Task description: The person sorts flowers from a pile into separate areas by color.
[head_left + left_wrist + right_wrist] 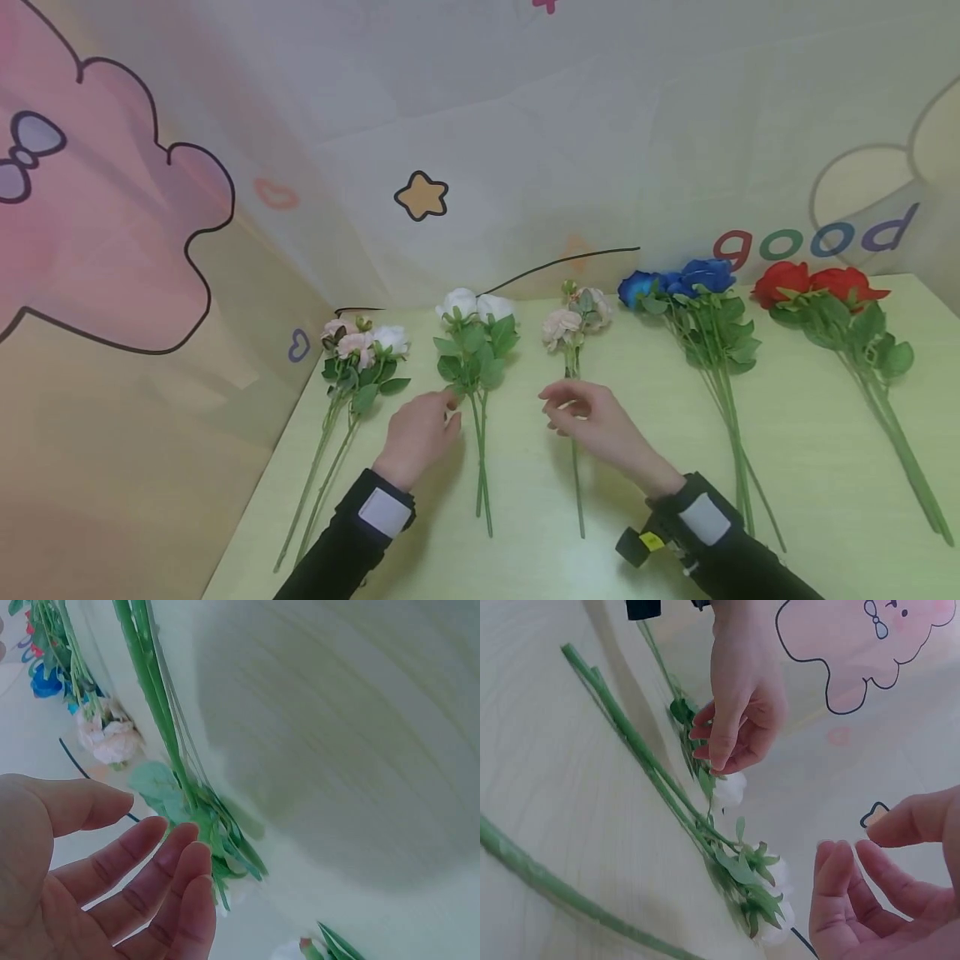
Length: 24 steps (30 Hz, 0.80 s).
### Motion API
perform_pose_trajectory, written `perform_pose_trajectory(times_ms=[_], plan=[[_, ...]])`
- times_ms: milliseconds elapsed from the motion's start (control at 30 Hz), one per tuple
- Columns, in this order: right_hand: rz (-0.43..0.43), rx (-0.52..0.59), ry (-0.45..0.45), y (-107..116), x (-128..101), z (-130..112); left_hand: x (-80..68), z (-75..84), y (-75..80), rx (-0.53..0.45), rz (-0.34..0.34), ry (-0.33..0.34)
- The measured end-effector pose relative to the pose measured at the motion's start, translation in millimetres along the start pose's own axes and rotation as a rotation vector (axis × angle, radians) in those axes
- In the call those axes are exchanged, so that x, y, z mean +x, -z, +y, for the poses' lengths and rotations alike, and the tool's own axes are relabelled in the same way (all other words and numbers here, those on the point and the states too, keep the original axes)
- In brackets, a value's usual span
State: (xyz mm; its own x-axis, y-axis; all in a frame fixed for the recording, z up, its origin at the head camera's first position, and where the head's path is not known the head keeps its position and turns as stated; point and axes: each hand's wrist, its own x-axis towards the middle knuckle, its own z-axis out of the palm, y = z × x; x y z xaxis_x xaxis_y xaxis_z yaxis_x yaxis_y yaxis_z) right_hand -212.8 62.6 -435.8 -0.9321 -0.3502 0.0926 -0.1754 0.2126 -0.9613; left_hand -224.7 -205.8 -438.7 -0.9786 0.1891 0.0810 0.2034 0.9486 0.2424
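On the table [810, 467] | left hand [420, 433] loose beside white roses [476, 333] | right hand [596, 421] empty, seemingly above cream stem [576, 492]

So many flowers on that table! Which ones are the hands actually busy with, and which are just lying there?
In hand:
- white roses with green leaves, beside the left hand
- cream, pale-petalled flower stem, under the right hand
Neither hand grips anything.

Lying about:
- pink-and-white flower bunch
- blue roses
- red roses
- pale green table

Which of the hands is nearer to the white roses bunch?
Left. The left hand is beside the white roses stems; the right hand is farther right, over the cream flower stem.
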Motion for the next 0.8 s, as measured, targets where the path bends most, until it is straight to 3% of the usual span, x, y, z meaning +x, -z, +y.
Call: perform_pose_trajectory(times_ms=[300, 633, 800], plan=[[-0.023, 0.138, -0.052, -17.2, 3.1, -1.7, -6.7, -25.0, 10.5, 0.029, 0.052, 0.025], [-0.042, 0.283, -0.094, -32.5, 2.5, -12.5, -20.1, -68.1, 34.9, 0.036, 0.052, 0.154], [-0.072, 0.356, -0.11, -41.1, 6.4, -16.2, -29.2, -93.4, 49.7, 0.051, 0.015, 0.243]])
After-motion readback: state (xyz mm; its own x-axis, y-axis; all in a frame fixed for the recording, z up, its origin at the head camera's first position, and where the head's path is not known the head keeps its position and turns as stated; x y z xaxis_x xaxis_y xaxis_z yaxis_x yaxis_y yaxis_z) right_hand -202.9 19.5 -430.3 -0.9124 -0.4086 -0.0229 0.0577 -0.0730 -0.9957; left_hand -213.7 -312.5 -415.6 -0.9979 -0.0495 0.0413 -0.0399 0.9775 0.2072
